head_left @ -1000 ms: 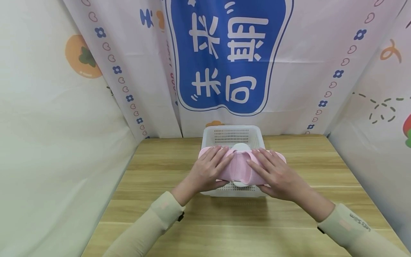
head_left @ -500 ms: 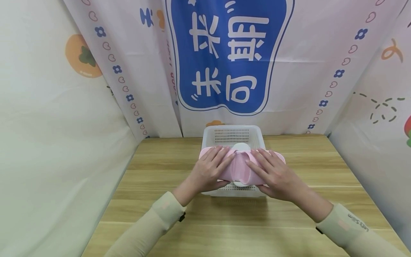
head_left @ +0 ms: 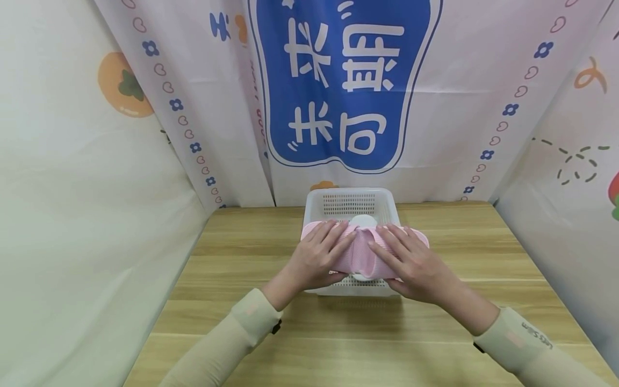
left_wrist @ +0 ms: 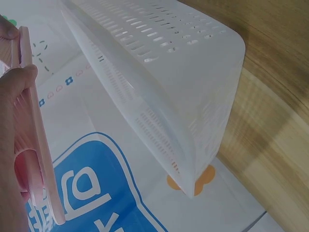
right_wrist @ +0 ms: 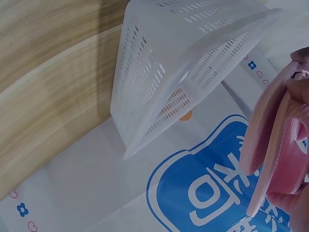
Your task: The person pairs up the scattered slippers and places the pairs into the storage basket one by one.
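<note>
A white plastic basket stands on the tabletop, against the printed backdrop. Its walls are perforated with rows of small slots, its corners are rounded, and its rim is smooth. What lies on its floor cannot be told; a white rounded object shows at rim level behind the slipper.

A pink slipper is held crosswise over the basket opening, its two ends overhanging the left and right rims. Its surface is ribbed, with a wide strap arching across the middle. The wrist views show a thin, flat sole seen edge-on, clear of the basket wall.

Left hand: fingers straight and slightly spread, laid flat on the left half of the slipper, thumb tucked under the near edge. The sole is thus pinched between fingers and thumb.

Right hand: same posture, mirrored, fingers extended over the right half, fingertips close to the strap, thumb beneath the near edge.

Both forearms wear beige sleeves. The tabletop is light wood grain in lengthwise planks.
</note>
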